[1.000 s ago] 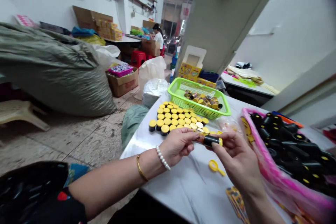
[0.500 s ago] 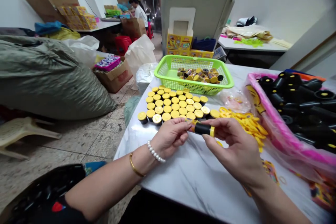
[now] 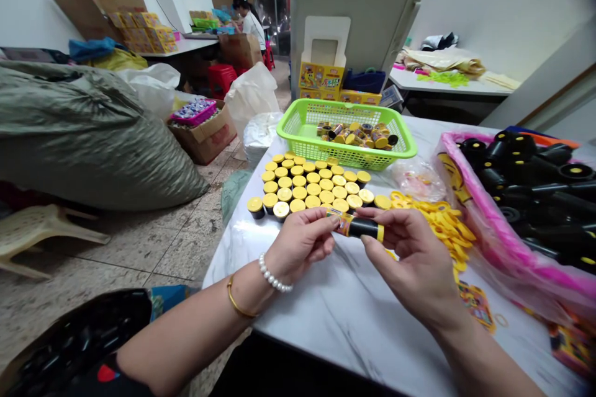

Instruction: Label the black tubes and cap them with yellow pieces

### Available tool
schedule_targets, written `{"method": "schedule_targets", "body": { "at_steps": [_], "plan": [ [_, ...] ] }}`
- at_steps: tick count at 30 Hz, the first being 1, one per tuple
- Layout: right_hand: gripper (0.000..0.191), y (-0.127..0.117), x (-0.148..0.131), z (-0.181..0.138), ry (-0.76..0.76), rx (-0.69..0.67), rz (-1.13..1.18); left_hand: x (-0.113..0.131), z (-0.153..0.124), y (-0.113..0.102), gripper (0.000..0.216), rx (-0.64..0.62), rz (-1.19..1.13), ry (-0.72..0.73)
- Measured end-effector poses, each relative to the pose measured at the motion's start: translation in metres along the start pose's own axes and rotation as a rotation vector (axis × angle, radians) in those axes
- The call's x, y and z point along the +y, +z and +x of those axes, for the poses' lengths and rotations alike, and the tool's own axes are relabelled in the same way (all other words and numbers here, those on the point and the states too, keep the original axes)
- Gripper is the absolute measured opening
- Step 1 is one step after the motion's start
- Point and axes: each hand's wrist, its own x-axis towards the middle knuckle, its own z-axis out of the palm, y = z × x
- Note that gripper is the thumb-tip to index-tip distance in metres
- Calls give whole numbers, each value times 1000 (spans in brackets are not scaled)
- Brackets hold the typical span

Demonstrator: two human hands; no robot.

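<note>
Holding a black tube [image 3: 364, 227] slightly below and right of the frame's centre, pinching its colourful end in the fingers of the left hand [image 3: 302, 242], grasping near its yellow end with the right hand [image 3: 419, 263], near yellow-topped cylinders [image 3: 313, 189].

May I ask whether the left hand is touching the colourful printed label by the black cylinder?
Touching: the head view shows the left hand pinching the label, thumb overlapping it.
</note>
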Motion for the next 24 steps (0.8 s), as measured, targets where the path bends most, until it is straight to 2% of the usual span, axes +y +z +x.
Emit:
{"method": "schedule_targets", "body": {
  "at_steps": [5,9,14,18,21,22,24],
  "plan": [
    [23,1,-4,4,44,83,99,2,-3,1,26,-39,18,18],
    [30,2,-2,8,139,173,199,2,-4,3,32,-25,63,43],
    [30,5,0,7,167,117,233,-1,-3,3,30,-5,79,73],
    [23,2,-6,7,118,118,201,-2,-4,2,28,150,143,219],
    [19,-3,-8,5,36,143,148,1,-6,2,29,290,154,387],
    [19,-4,-7,4,7,128,126,3,-8,2,30,293,167,429],
    [22,-7,-5,1,-62,68,89,6,-10,3,34,180,238,439]
  ]
}}
